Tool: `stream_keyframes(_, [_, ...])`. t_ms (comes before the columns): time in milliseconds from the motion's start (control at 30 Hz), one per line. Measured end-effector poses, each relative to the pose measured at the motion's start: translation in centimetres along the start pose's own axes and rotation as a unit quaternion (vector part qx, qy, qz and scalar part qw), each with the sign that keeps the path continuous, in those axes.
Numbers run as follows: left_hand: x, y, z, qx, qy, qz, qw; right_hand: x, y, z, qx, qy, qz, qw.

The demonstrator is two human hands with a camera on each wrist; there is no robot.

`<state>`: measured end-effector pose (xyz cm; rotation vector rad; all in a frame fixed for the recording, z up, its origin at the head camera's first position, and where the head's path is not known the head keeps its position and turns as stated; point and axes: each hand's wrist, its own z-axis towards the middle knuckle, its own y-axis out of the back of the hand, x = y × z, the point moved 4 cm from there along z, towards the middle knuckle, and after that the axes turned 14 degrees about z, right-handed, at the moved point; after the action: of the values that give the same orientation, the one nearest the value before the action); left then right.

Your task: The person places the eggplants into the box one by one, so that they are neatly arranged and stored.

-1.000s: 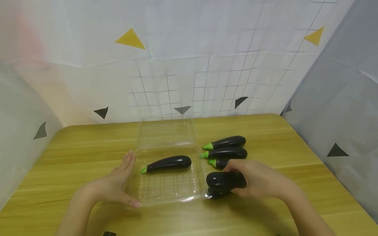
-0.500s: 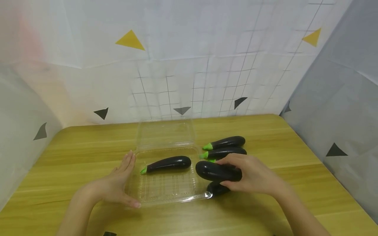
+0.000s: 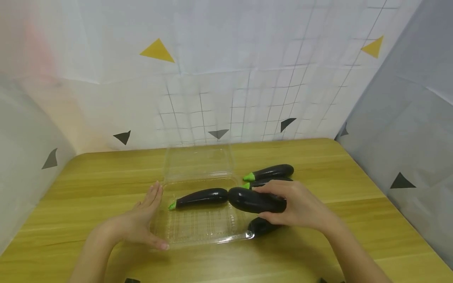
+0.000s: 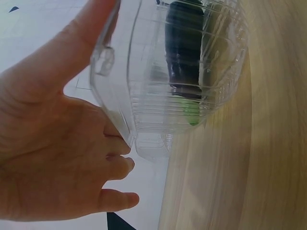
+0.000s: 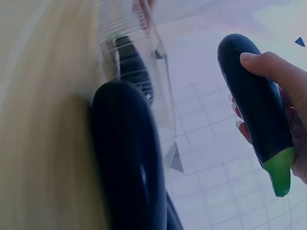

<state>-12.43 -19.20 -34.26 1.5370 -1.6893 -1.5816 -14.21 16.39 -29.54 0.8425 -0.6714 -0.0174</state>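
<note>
Wood-grain table (image 3: 106, 173): open clear container (image 3: 194, 226), eggplants (image 3: 275, 171) just beside.

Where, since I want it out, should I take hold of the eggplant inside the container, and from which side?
Likely from above, across the thick body of the eggplant: it lies on its side, walls of the open container surround it, and its green stem end tapers.

Your free room: floor of the clear container (image 3: 198, 226), on your side of the lying eggplant (image 3: 203, 197); table (image 3: 375, 224) right of your right hand (image 3: 301, 206). Your obstacles: at the container's left wall, your left hand (image 3: 139, 224), touching; behind, the opened lid (image 3: 198, 162); above the right rim, the held eggplant (image 3: 253, 199); near the front right corner, one loose eggplant (image 3: 262, 226); farther back, two rear eggplants (image 3: 275, 171), partly overlapped by your grip.
</note>
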Motion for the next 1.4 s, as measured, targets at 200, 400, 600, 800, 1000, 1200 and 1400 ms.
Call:
stream_keyframes(200, [0.1, -0.2, 0.1, -0.003, -0.001, 0.004, 1.0000, 0.7, -0.1, 1.2, 0.002, -0.002, 0.003, 1.000])
stream_keyframes(400, [0.0, -0.2, 0.0, -0.004, -0.005, 0.006, 1.0000, 1.3, -0.1, 2.1, -0.003, 0.012, 0.026, 1.000])
stream_keyframes(600, [-0.1, 0.0, 0.0, -0.006, -0.005, 0.005, 1.0000, 2.1, -0.1, 3.2, -0.001, 0.016, 0.046, 0.999])
stream_keyframes(800, [-0.1, 0.0, -0.1, -0.004, 0.001, 0.004, 1.0000, 2.8, -0.4, 4.4, 0.003, 0.015, 0.071, 0.997])
stream_keyframes(1000, [-0.3, -0.1, -0.1, -0.002, -0.006, 0.004, 1.0000, 3.1, -0.7, 4.7, -0.002, 0.003, 0.074, 0.997])
stream_keyframes(1200, [-0.3, 0.0, -0.1, -0.003, -0.006, 0.007, 1.0000, 2.8, -1.9, 5.2, -0.003, -0.009, 0.093, 0.996])
stream_keyframes(1400, [-0.2, -0.2, 0.0, -0.004, -0.007, 0.006, 0.9999, 1.8, -4.1, 5.8, 0.007, -0.006, 0.165, 0.986])
